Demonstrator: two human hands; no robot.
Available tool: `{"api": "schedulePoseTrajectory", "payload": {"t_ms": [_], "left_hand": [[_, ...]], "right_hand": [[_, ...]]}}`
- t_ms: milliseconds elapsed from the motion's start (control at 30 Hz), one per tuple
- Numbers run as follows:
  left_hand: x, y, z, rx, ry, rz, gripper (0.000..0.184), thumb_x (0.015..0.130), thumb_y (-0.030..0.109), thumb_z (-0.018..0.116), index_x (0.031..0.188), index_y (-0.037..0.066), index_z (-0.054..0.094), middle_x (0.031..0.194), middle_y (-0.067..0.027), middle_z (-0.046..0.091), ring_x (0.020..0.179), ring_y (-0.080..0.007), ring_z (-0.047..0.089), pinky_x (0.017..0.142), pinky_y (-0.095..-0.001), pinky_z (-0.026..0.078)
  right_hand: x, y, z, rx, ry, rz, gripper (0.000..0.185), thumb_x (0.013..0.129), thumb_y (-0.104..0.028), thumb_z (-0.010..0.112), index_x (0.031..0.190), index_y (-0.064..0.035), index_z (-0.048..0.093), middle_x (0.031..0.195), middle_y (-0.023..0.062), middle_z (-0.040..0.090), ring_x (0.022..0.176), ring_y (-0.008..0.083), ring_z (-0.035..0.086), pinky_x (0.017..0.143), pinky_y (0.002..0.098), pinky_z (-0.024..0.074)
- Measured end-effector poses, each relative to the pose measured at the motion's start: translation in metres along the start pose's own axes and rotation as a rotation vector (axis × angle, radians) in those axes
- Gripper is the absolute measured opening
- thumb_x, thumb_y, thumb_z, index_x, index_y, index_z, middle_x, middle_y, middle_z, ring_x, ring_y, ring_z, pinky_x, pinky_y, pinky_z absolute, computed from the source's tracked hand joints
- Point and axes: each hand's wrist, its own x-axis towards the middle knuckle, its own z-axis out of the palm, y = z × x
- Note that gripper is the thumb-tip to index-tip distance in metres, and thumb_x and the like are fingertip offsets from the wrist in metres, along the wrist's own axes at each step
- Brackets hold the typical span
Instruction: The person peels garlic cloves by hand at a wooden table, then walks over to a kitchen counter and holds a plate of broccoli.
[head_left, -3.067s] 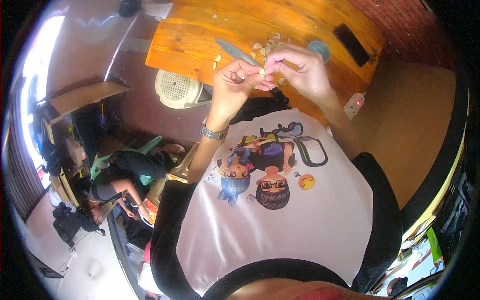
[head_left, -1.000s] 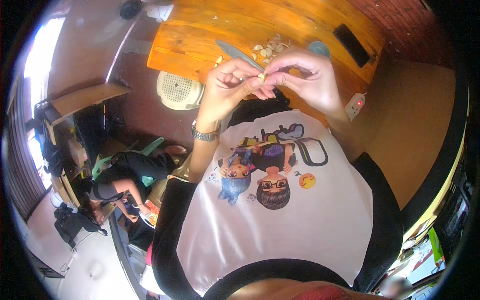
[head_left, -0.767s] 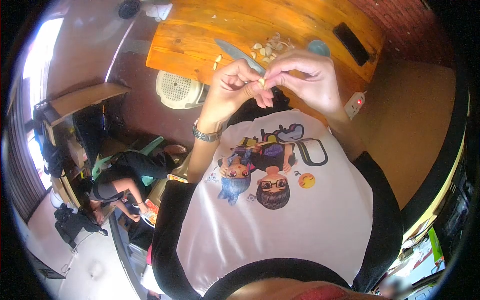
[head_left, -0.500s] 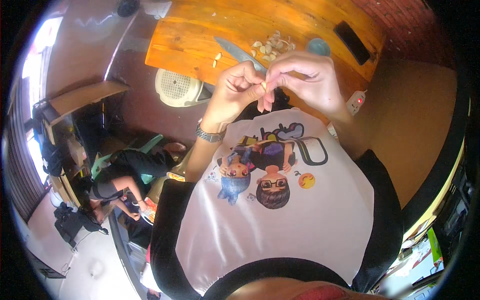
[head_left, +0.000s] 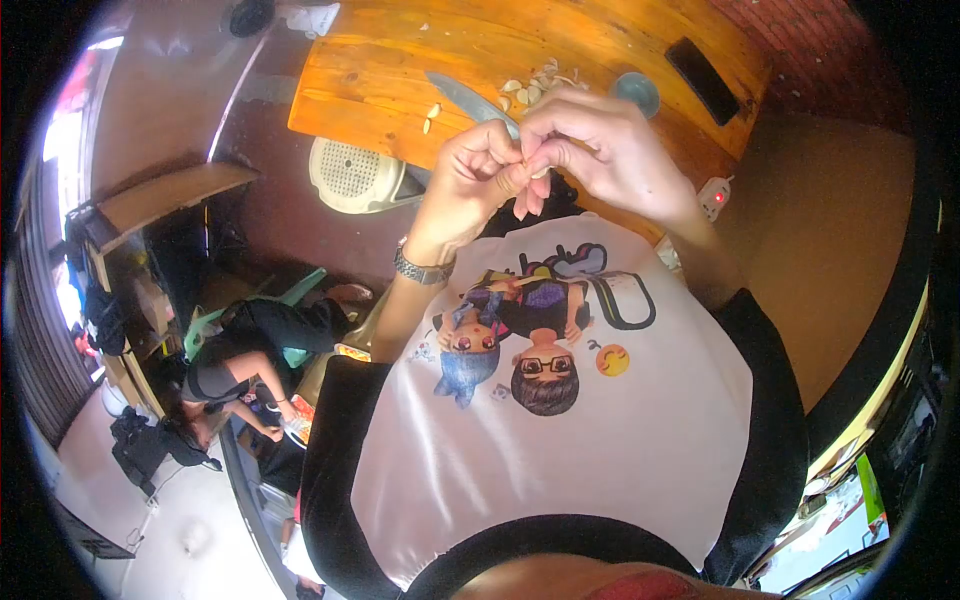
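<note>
Above my lap, at the table's near edge, my left hand (head_left: 477, 180) and my right hand (head_left: 605, 145) meet fingertip to fingertip. Between them is a pale garlic clove (head_left: 540, 173), mostly covered by the fingers. Both hands are closed in a pinch around it. Just beyond them a knife (head_left: 462, 98) lies on the wooden table (head_left: 390, 50), its handle hidden behind my hands. A heap of garlic cloves and skins (head_left: 530, 88) sits past the knife, partly behind my right hand. Two peeled cloves (head_left: 431, 118) lie left of the blade.
A small glass bowl (head_left: 636, 95) and a black phone (head_left: 703, 82) are on the table's right side. A power strip (head_left: 713, 197) with a red light hangs by the right edge. A cream plastic stool (head_left: 350, 172) stands below the table. Another person (head_left: 250, 375) sits at the left.
My right hand has shifted slightly left and its fingers have curled further over the clove. The clove now shows lower, under the right fingertips. My left hand stays nearly in place.
</note>
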Motion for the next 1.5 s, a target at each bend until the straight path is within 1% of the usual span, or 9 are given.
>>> {"api": "schedulePoseTrajectory", "payload": {"t_ms": [167,267,367,467,567,667,867,1367,1500], "left_hand": [[0.000,-0.001,-0.001,-0.036,-0.018,-0.010,0.013,0.086,0.005,0.055,0.078,0.006,0.045,0.074,-0.0109,0.061,0.059,-0.0142,0.059,0.049,-0.0212,0.046],[0.001,-0.004,-0.004,-0.123,-0.035,0.008,0.012,0.087,0.007,0.055,0.079,0.006,0.045,0.075,-0.0113,0.061,0.060,-0.0145,0.060,0.050,-0.0215,0.046],[0.001,-0.002,-0.004,-0.106,-0.045,0.005,0.011,0.087,0.009,0.055,0.082,0.006,0.045,0.077,-0.0118,0.061,0.061,-0.0150,0.060,0.050,-0.0220,0.047],[0.002,0.000,-0.003,-0.070,-0.040,0.040,0.011,0.087,0.011,0.055,0.084,0.005,0.046,0.077,-0.0121,0.061,0.061,-0.0155,0.060,0.050,-0.0223,0.047],[0.000,0.003,-0.005,-0.092,-0.042,0.023,0.011,0.087,0.011,0.054,0.085,0.005,0.046,0.077,-0.0123,0.062,0.060,-0.0157,0.060,0.050,-0.0227,0.047],[0.001,0.002,-0.006,-0.100,-0.083,0.045,0.012,0.087,0.011,0.054,0.084,0.005,0.045,0.075,-0.0126,0.061,0.059,-0.0153,0.059,0.049,-0.0229,0.047],[0.001,0.004,-0.003,-0.059,-0.050,0.078,0.014,0.087,0.008,0.054,0.079,0.006,0.043,0.072,-0.0127,0.061,0.057,-0.0142,0.058,0.046,-0.0218,0.045],[0.000,0.006,0.000,-0.058,-0.050,0.059,0.015,0.087,0.005,0.052,0.077,0.006,0.042,0.068,-0.0100,0.058,0.053,-0.0119,0.055,0.043,-0.0205,0.042],[0.000,0.005,-0.002,-0.066,-0.048,0.041,0.016,0.088,0.006,0.053,0.077,0.005,0.042,0.067,-0.0096,0.058,0.052,-0.0114,0.054,0.043,-0.0206,0.042]], "right_hand": [[0.000,-0.001,0.001,0.038,-0.011,0.018,0.010,0.073,0.005,0.059,0.080,-0.0005,0.053,0.076,0.0068,0.055,0.072,0.0204,0.053,0.066,0.0280,0.0422],[0.000,0.000,0.003,0.010,0.051,0.012,0.010,0.074,-0.004,0.062,0.080,-0.0033,0.055,0.077,0.0081,0.057,0.071,0.0250,0.058,0.061,0.0313,0.0443],[-0.005,0.006,0.005,0.124,0.069,0.058,0.011,0.075,-0.005,0.063,0.083,-0.0033,0.055,0.078,0.0072,0.057,0.072,0.0216,0.058,0.063,0.0295,0.0444],[-0.008,0.003,0.004,0.285,0.045,0.066,0.013,0.079,0.002,0.058,0.091,-0.0003,0.054,0.088,0.0066,0.055,0.080,0.0140,0.054,0.072,0.0264,0.0432],[-0.008,-0.007,0.005,0.372,0.081,0.137,0.015,0.078,0.003,0.059,0.093,0.0002,0.056,0.088,0.0068,0.056,0.081,0.0142,0.055,0.072,0.0263,0.0435],[-0.005,-0.007,0.001,0.188,0.100,0.037,0.013,0.077,-0.006,0.064,0.089,-0.0036,0.061,0.080,0.0054,0.059,0.076,0.0149,0.059,0.067,0.0262,0.0456],[-0.003,-0.012,0.000,0.100,0.154,0.039,0.011,0.072,-0.008,0.069,0.080,-0.0035,0.064,0.077,0.0042,0.063,0.071,0.0151,0.060,0.064,0.0251,0.0461],[-0.004,-0.011,0.002,0.180,0.171,0.126,0.012,0.070,-0.003,0.067,0.081,-0.0045,0.064,0.074,0.0049,0.063,0.069,0.0158,0.061,0.062,0.0255,0.0460],[-0.003,-0.008,-0.004,0.123,0.075,0.036,0.013,0.071,0.006,0.063,0.083,0.0010,0.061,0.082,0.0074,0.062,0.075,0.0153,0.060,0.066,0.0254,0.0474]]}}
